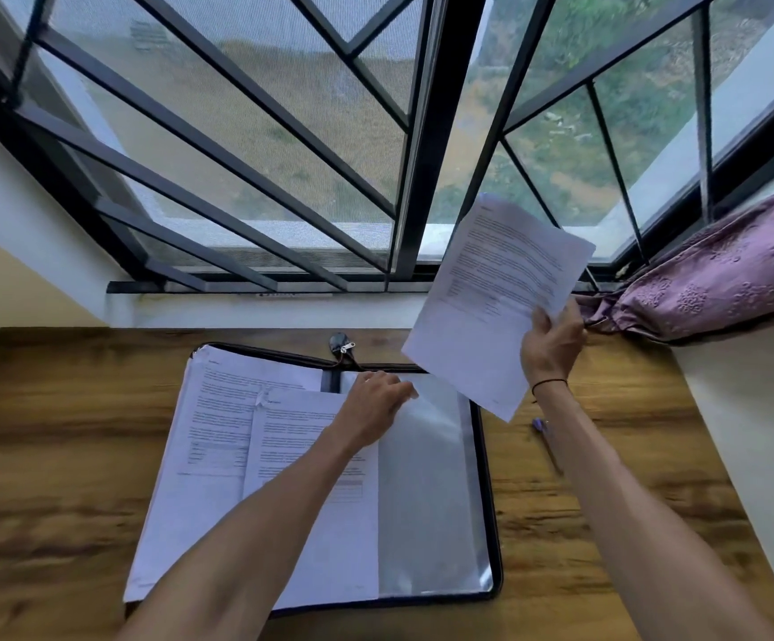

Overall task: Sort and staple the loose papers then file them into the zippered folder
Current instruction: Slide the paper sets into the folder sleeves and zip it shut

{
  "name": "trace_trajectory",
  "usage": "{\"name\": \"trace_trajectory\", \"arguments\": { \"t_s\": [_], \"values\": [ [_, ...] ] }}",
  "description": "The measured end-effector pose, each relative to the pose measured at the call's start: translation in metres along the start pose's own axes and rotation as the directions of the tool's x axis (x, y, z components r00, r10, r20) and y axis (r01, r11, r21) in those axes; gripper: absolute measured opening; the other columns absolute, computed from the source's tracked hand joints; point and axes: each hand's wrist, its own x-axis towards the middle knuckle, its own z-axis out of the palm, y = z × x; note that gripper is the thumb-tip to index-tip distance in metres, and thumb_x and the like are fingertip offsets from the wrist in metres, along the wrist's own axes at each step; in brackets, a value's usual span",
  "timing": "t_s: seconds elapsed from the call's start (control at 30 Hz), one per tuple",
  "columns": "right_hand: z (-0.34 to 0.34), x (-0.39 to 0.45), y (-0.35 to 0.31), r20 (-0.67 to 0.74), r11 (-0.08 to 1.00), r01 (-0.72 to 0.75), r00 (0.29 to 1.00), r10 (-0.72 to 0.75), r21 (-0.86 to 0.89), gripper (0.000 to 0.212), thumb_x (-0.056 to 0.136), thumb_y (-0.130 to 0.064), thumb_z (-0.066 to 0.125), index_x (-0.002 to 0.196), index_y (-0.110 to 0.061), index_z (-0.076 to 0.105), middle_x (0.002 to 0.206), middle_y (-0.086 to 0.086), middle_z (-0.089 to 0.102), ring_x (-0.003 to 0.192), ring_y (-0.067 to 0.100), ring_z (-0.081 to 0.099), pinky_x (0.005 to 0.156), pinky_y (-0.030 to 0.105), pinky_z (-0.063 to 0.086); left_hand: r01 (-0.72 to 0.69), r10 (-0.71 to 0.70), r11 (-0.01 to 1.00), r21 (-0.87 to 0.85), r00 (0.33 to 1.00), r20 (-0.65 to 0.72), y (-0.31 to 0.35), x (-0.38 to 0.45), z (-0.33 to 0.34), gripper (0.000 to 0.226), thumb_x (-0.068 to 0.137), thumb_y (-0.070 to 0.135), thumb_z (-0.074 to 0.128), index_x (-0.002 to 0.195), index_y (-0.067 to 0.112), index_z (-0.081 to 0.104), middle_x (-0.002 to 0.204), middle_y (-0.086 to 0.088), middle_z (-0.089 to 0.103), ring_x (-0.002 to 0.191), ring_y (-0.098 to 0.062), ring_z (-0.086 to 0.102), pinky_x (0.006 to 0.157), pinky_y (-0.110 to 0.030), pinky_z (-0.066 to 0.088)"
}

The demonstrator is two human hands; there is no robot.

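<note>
I have one view only, from the head camera, so nothing is shared with a second view. It sits above the near edge of the wooden table (75,455) and faces forward and down, its wide lens bending the edges. Both forearms enter from the near side. The open folder (486,455) lies close below centre; the barred window (283,145) fills the far half, close behind the table.
</note>
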Motion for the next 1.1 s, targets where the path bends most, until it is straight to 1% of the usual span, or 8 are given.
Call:
{"name": "trace_trajectory", "arguments": {
  "t_s": [0.2,0.3,0.43,0.57,0.73,0.87,0.93,1.1],
  "values": [
    [0.005,0.015,-0.007,0.052,0.986,0.169,0.984,-0.17,0.014,0.018,0.097,-0.002,0.06,0.115,0.003,0.061,0.11,0.019,0.073,0.103,0.035,0.069,0.08,0.046,0.059,0.008,-0.008,1.0,-0.001,1.0,-0.012,-0.002,-0.002,0.002,0.02,0.106,0.021,0.052,0.113,0.028,0.07,0.095,0.003,0.068,0.09,-0.022,0.059,0.087,-0.039,0.044],
    [0.011,0.004,-0.004,0.013,0.986,0.147,0.989,-0.148,0.073,0.022,0.098,-0.005,0.061,0.119,0.001,0.061,0.11,0.019,0.073,0.103,0.037,0.068,0.083,0.045,0.058,0.002,-0.002,1.0,-0.001,1.0,-0.018,-0.002,-0.004,0.001,0.02,0.105,0.021,0.054,0.113,0.028,0.07,0.093,0.004,0.068,0.089,-0.021,0.06,0.087,-0.038,0.044],
    [0.018,-0.027,0.008,-0.094,0.978,0.208,0.974,-0.204,0.032,0.024,0.101,-0.015,0.062,0.114,0.005,0.062,0.094,0.024,0.072,0.083,0.045,0.067,0.063,0.041,0.048,-0.018,0.018,0.999,0.029,1.0,-0.006,-0.003,-0.005,0.002,0.02,0.103,0.018,0.056,0.113,0.03,0.068,0.097,0.004,0.069,0.093,-0.02,0.061,0.087,-0.035,0.042],
    [0.024,-0.036,0.008,-0.107,0.973,0.231,0.968,-0.228,0.016,0.026,0.101,-0.017,0.063,0.114,0.005,0.066,0.093,0.026,0.072,0.082,0.047,0.065,0.061,0.04,0.042,-0.033,0.031,0.998,0.051,0.999,0.031,-0.004,-0.008,0.001,0.025,0.1,0.012,0.059,0.115,0.03,0.067,0.102,0.005,0.071,0.097,-0.02,0.062,0.093,-0.038,0.045],
    [0.033,-0.018,-0.01,0.085,0.935,0.351,0.931,-0.354,0.045,0.025,0.102,-0.02,0.054,0.099,0.002,0.066,0.08,0.022,0.066,0.07,0.042,0.062,0.058,0.036,0.036,-0.042,0.041,0.998,0.055,0.999,0.03,-0.004,-0.01,-0.002,0.031,0.097,0.008,0.059,0.116,0.031,0.066,0.103,0.006,0.069,0.1,-0.019,0.061,0.092,-0.036,0.043],
    [0.045,-0.002,-0.024,0.263,0.946,0.318,0.909,-0.324,0.068,0.017,0.097,-0.016,0.057,0.095,-0.001,0.064,0.074,0.011,0.06,0.065,0.028,0.052,0.059,0.032,0.034,-0.047,0.046,0.996,0.071,0.999,0.026,-0.001,-0.008,-0.007,0.03,0.097,0.01,0.058,0.116,0.031,0.068,0.109,0.006,0.071,0.103,-0.019,0.063,0.091,-0.035,0.041],
    [0.051,0.006,-0.026,0.336,0.957,0.285,0.897,-0.289,0.062,0.007,0.093,-0.007,0.058,0.093,-0.003,0.063,0.077,0.008,0.062,0.069,0.026,0.057,0.057,0.036,0.038,-0.038,0.035,0.996,0.081,0.999,0.041,0.0,-0.007,-0.009,0.029,0.098,0.01,0.058,0.116,0.032,0.067,0.11,0.006,0.071,0.104,-0.019,0.064,0.093,-0.037,0.045],
    [0.067,0.012,-0.025,0.498,0.967,0.236,0.831,-0.25,0.092,0.017,0.085,0.003,0.053,0.089,-0.011,0.062,0.085,0.005,0.067,0.082,0.025,0.064,0.067,0.045,0.051,-0.031,0.025,0.995,0.09,0.998,0.064,0.001,-0.005,-0.01,0.031,0.094,0.007,0.063,0.112,0.032,0.065,0.106,0.006,0.071,0.103,-0.021,0.064,0.093,-0.041,0.047]
  ]
}}
